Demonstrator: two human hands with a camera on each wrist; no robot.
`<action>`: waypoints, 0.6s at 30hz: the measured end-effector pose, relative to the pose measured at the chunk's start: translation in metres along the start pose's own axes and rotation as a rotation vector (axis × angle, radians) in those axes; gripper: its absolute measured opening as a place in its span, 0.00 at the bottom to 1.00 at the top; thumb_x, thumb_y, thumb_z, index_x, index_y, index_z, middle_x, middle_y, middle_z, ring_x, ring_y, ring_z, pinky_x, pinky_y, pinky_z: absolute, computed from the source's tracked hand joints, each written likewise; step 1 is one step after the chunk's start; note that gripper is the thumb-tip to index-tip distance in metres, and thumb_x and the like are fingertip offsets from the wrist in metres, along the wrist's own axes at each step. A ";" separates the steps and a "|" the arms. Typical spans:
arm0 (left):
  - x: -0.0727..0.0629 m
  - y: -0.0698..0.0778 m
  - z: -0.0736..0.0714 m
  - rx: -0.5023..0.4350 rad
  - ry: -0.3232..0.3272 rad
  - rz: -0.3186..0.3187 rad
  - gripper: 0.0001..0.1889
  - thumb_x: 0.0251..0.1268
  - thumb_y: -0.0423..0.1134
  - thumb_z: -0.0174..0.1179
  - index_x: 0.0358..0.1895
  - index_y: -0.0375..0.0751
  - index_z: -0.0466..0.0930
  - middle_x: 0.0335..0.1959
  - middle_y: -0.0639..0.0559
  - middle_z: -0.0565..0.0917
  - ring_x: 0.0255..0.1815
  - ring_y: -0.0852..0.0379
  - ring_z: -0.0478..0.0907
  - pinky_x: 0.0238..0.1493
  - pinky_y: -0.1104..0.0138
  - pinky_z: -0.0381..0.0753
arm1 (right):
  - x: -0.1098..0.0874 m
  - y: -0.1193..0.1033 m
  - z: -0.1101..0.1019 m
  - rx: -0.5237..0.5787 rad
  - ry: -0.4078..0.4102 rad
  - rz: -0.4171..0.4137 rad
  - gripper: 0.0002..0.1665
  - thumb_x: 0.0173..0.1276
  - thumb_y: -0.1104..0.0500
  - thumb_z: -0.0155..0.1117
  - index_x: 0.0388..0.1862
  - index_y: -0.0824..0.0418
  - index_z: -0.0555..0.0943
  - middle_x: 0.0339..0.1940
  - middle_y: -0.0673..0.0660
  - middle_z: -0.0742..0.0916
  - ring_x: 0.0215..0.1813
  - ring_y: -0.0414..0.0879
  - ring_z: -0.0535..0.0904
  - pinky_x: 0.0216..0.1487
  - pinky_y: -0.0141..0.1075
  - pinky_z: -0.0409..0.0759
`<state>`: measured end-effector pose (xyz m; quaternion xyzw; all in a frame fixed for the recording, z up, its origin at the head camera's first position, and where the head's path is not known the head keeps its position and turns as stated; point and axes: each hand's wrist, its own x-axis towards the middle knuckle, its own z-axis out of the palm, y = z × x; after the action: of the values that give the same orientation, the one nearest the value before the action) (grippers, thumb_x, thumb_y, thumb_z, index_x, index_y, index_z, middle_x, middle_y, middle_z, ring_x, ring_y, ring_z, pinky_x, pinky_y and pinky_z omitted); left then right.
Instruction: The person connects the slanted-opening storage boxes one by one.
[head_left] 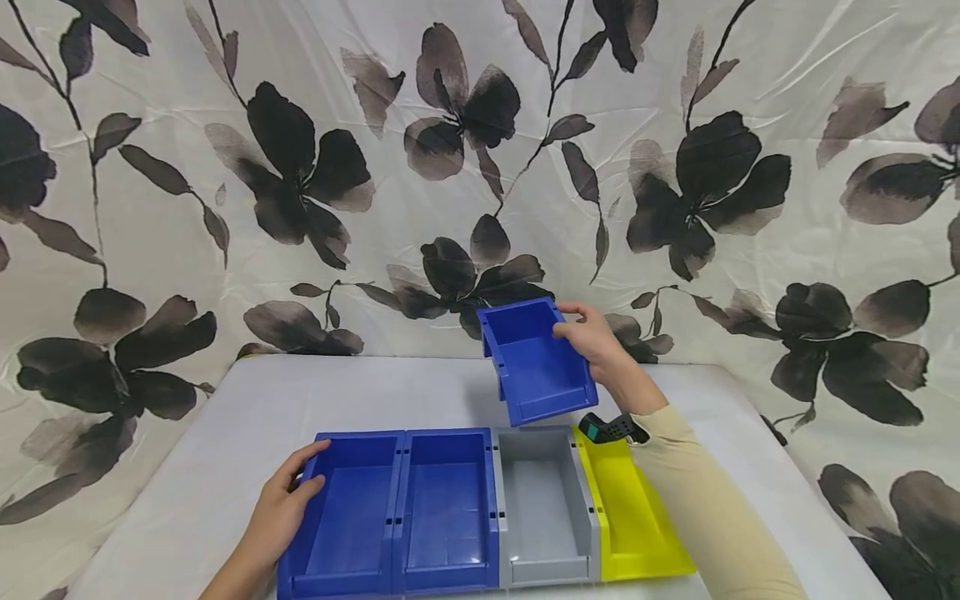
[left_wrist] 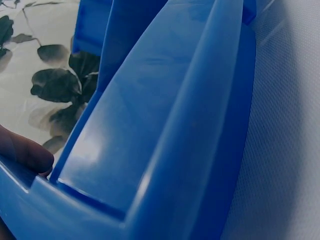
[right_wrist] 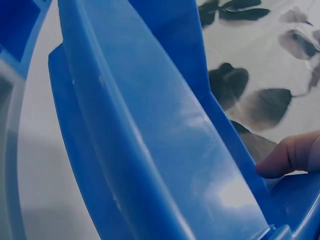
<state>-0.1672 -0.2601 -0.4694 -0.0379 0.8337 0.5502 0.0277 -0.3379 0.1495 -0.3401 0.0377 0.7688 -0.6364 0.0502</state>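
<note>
Above the table, toward the back, my right hand (head_left: 588, 337) grips a blue storage bin (head_left: 543, 367) by its right rear edge. The bin is tilted, its inside facing the head camera, and nothing lies in it. In the right wrist view the thumb (right_wrist: 290, 155) rests over the rim of this held bin (right_wrist: 150, 125). My left hand (head_left: 277, 508) holds the left wall of the leftmost blue bin (head_left: 348, 521) on the table, thumb over the rim. The left wrist view shows that bin's side (left_wrist: 140, 115) close up, with one digit (left_wrist: 25, 152) at its edge.
A second blue bin (head_left: 447, 508), a grey bin (head_left: 543, 508) and a yellow bin (head_left: 637, 517) stand side by side, right of the leftmost one. They sit on a white-covered table (head_left: 300, 392). Behind it hangs a flower-patterned cloth (head_left: 570, 208). A black band (head_left: 615, 427) circles my right wrist.
</note>
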 end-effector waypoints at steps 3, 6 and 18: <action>0.001 -0.002 0.000 -0.003 -0.004 -0.005 0.26 0.76 0.34 0.45 0.75 0.45 0.55 0.73 0.34 0.56 0.69 0.32 0.58 0.61 0.38 0.61 | -0.009 0.004 -0.020 -0.019 -0.006 -0.006 0.34 0.60 0.68 0.57 0.67 0.58 0.67 0.62 0.67 0.72 0.54 0.64 0.74 0.41 0.50 0.77; 0.001 -0.003 0.001 0.004 -0.002 0.001 0.26 0.76 0.34 0.45 0.75 0.45 0.56 0.72 0.34 0.58 0.68 0.33 0.61 0.60 0.38 0.62 | -0.019 0.007 -0.040 -0.038 0.000 -0.021 0.33 0.63 0.67 0.57 0.69 0.59 0.66 0.65 0.67 0.70 0.57 0.67 0.72 0.45 0.53 0.76; 0.001 0.001 0.002 0.003 0.013 0.000 0.26 0.76 0.34 0.46 0.74 0.44 0.57 0.72 0.34 0.58 0.68 0.33 0.61 0.60 0.42 0.63 | -0.052 0.016 -0.111 -0.043 0.024 -0.031 0.28 0.67 0.64 0.58 0.65 0.55 0.67 0.68 0.69 0.67 0.57 0.68 0.70 0.44 0.49 0.79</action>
<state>-0.1682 -0.2581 -0.4689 -0.0414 0.8348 0.5485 0.0222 -0.2876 0.2618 -0.3285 0.0320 0.7834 -0.6199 0.0320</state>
